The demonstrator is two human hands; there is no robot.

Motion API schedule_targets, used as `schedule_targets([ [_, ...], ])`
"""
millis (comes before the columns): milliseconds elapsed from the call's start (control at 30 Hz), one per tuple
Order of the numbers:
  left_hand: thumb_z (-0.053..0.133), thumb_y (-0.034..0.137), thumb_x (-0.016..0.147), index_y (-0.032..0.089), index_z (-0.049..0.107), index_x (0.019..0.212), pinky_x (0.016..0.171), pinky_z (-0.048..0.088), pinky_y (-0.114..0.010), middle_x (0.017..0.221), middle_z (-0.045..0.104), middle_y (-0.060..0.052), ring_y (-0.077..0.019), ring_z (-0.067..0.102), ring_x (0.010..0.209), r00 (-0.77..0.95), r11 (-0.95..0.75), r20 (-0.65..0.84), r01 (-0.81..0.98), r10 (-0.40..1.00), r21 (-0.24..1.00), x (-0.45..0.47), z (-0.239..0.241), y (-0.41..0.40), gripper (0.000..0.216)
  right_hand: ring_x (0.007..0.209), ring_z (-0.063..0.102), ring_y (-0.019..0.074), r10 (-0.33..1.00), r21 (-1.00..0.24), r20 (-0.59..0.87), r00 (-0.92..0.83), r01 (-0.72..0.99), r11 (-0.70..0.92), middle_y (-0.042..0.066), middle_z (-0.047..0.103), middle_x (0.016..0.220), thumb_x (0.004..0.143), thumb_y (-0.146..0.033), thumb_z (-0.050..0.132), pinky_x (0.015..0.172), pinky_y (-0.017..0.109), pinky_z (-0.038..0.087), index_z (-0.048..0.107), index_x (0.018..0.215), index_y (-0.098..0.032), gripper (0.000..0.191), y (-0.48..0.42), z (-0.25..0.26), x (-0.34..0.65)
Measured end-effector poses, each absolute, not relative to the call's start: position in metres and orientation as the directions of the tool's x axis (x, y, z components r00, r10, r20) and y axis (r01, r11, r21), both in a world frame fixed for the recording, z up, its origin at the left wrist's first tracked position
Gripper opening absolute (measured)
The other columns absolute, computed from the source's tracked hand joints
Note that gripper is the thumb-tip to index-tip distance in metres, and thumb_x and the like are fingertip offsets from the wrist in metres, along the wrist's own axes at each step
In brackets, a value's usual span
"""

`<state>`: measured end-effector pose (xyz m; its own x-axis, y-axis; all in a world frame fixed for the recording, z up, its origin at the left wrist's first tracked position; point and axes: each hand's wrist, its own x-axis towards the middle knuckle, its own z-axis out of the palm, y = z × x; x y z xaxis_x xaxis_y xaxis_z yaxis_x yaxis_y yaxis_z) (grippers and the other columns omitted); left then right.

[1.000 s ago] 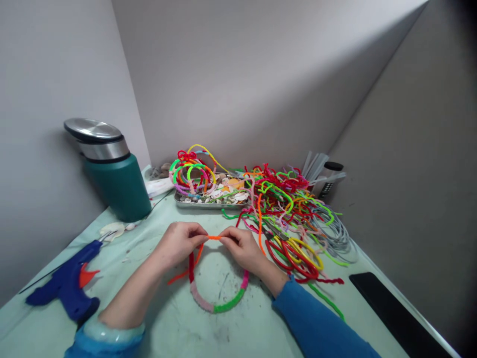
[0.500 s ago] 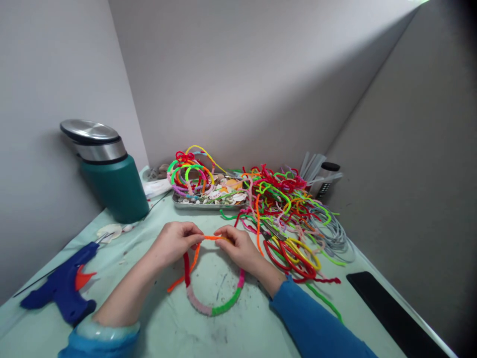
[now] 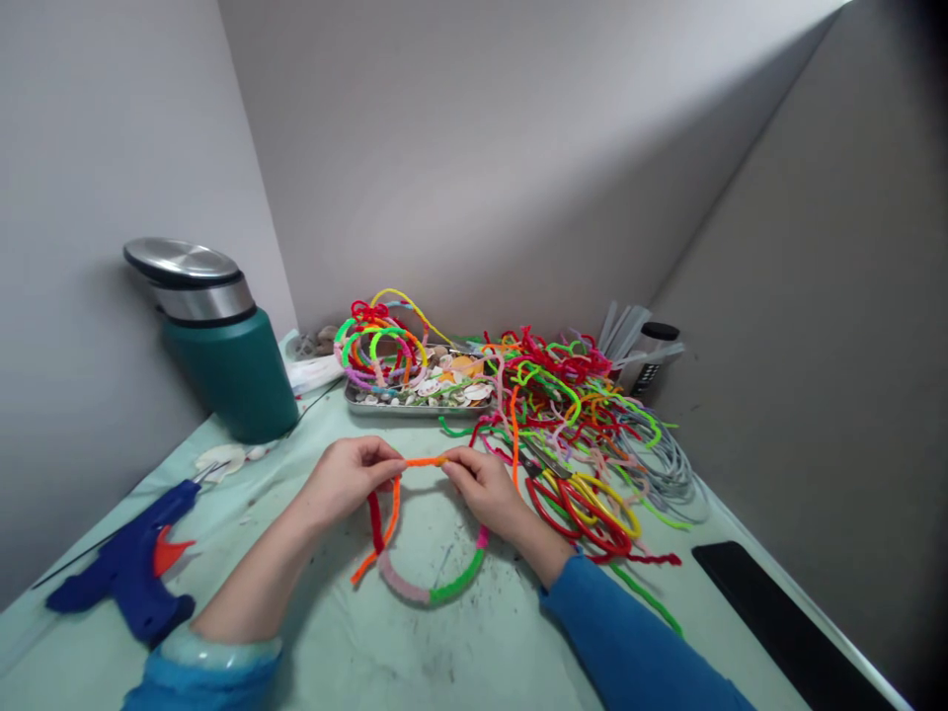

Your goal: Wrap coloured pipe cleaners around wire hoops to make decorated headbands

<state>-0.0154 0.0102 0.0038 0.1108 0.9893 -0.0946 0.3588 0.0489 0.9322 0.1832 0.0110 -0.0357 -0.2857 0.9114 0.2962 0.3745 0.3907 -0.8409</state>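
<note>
Between my hands is a ring wrapped in fuzzy pipe cleaners (image 3: 457, 591), with red, pale pink, green, magenta and orange sections. My left hand (image 3: 350, 482) pinches the ring at its upper left, where the orange wrapping begins. A loose orange pipe cleaner end (image 3: 364, 567) hangs down from those fingers, across the red section. On the upper right of the ring, my right hand (image 3: 485, 486) pinches the far end of the orange stretch, where a bit of yellow shows. My fingers hide the parts of the ring they grip.
A blue glue gun (image 3: 122, 573) lies at left, before a green bottle (image 3: 229, 375). Behind my hands stands a metal tray (image 3: 415, 410) of shells with wrapped rings on it. Right of it are tangled pipe cleaners (image 3: 555, 365), scissors (image 3: 546, 456) and a black strip (image 3: 777, 622).
My right hand has slid slightly right and up along the orange section, and its fingers have closed in. The ring's lower part has tilted up a little, and the loose orange end has swung right.
</note>
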Motion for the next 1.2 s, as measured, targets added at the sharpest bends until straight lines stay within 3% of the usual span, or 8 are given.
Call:
schedule_targets([
  [200, 0.065, 0.038, 0.063, 0.015, 0.062, 0.067, 0.045, 0.034, -0.021, 0.050, 0.054, 0.003, -0.0102, 0.046, 0.047, 0.127, 0.024, -0.071, 0.334, 0.989, 0.942, -0.011, 0.003, 0.009, 0.024, 0.062, 0.049, 0.0112, 0.891, -0.802, 0.298, -0.343, 0.417, 0.429, -0.001, 0.059, 0.070, 0.083, -0.029, 0.054, 0.055, 0.020, 0.035, 0.062, 0.087, -0.017, 0.015, 0.008, -0.033, 0.180],
  [400, 0.063, 0.036, 0.065, 0.014, 0.061, 0.067, 0.049, 0.036, -0.022, 0.056, 0.057, 0.001, -0.0108, 0.047, 0.051, 0.183, -0.021, -0.049, 0.362, 0.982, 0.932, -0.006, -0.004, 0.010, 0.022, 0.070, 0.054, 0.0125, 0.854, -0.771, 0.353, -0.383, 0.398, 0.497, 0.001, 0.062, 0.076, 0.088, -0.025, 0.048, 0.063, 0.021, 0.038, 0.064, 0.088, -0.017, 0.017, 0.005, -0.032, 0.178],
  [567, 0.066, 0.034, 0.062, 0.015, 0.058, 0.082, 0.048, 0.036, -0.022, 0.057, 0.057, 0.004, -0.0113, 0.049, 0.050, 0.207, 0.014, -0.075, 0.281, 0.975, 0.960, -0.004, -0.009, 0.011, 0.028, 0.067, 0.053, 0.0123, 0.862, -0.787, 0.363, -0.353, 0.379, 0.486, 0.001, 0.061, 0.074, 0.088, -0.024, 0.047, 0.060, 0.020, 0.037, 0.063, 0.085, -0.017, 0.018, 0.006, -0.033, 0.178],
  [700, 0.063, 0.037, 0.063, 0.016, 0.057, 0.072, 0.047, 0.034, -0.022, 0.050, 0.055, 0.004, -0.0122, 0.048, 0.047, 0.159, 0.046, -0.117, 0.392, 0.980, 0.919, -0.004, -0.012, 0.012, 0.024, 0.065, 0.053, 0.0122, 0.874, -0.784, 0.361, -0.326, 0.401, 0.474, 0.001, 0.061, 0.072, 0.088, -0.025, 0.048, 0.059, 0.021, 0.037, 0.063, 0.085, -0.017, 0.018, 0.008, -0.034, 0.178],
  [833, 0.061, 0.035, 0.066, 0.017, 0.063, 0.071, 0.050, 0.036, -0.023, 0.056, 0.062, 0.001, -0.0150, 0.054, 0.054, 0.154, -0.050, -0.049, 0.576, 0.987, 0.816, -0.005, -0.013, 0.011, 0.020, 0.065, 0.054, 0.0125, 0.884, -0.773, 0.369, -0.287, 0.433, 0.463, 0.001, 0.062, 0.072, 0.087, -0.025, 0.048, 0.059, 0.021, 0.038, 0.064, 0.084, -0.017, 0.017, 0.008, -0.035, 0.179],
  [967, 0.051, 0.031, 0.076, 0.020, 0.069, 0.085, 0.059, 0.039, -0.025, 0.075, 0.069, -0.002, -0.0172, 0.059, 0.068, 0.235, -0.228, 0.074, 0.739, 0.969, 0.634, -0.007, -0.007, 0.009, 0.022, 0.067, 0.056, 0.0131, 0.890, -0.767, 0.367, -0.270, 0.454, 0.454, 0.001, 0.064, 0.074, 0.087, -0.024, 0.049, 0.061, 0.021, 0.039, 0.065, 0.085, -0.018, 0.017, 0.009, -0.036, 0.180],
  [1100, 0.044, 0.026, 0.082, 0.022, 0.069, 0.088, 0.066, 0.039, -0.026, 0.086, 0.069, -0.004, -0.0180, 0.061, 0.078, 0.278, -0.327, 0.173, 0.840, 0.945, 0.433, -0.007, 0.000, 0.004, 0.027, 0.071, 0.058, 0.0135, 0.891, -0.764, 0.367, -0.266, 0.461, 0.452, 0.001, 0.066, 0.078, 0.086, -0.023, 0.049, 0.063, 0.022, 0.041, 0.066, 0.086, -0.019, 0.017, 0.010, -0.037, 0.180],
  [1200, 0.041, 0.025, 0.084, 0.023, 0.068, 0.087, 0.063, 0.038, -0.025, 0.087, 0.068, -0.003, -0.0175, 0.062, 0.078, 0.289, -0.345, 0.211, 0.883, 0.934, 0.317, -0.005, 0.002, 0.000, 0.027, 0.072, 0.059, 0.0139, 0.890, -0.759, 0.377, -0.257, 0.465, 0.455, 0.001, 0.068, 0.081, 0.085, -0.022, 0.050, 0.065, 0.022, 0.042, 0.067, 0.088, -0.020, 0.018, 0.010, -0.037, 0.179],
])
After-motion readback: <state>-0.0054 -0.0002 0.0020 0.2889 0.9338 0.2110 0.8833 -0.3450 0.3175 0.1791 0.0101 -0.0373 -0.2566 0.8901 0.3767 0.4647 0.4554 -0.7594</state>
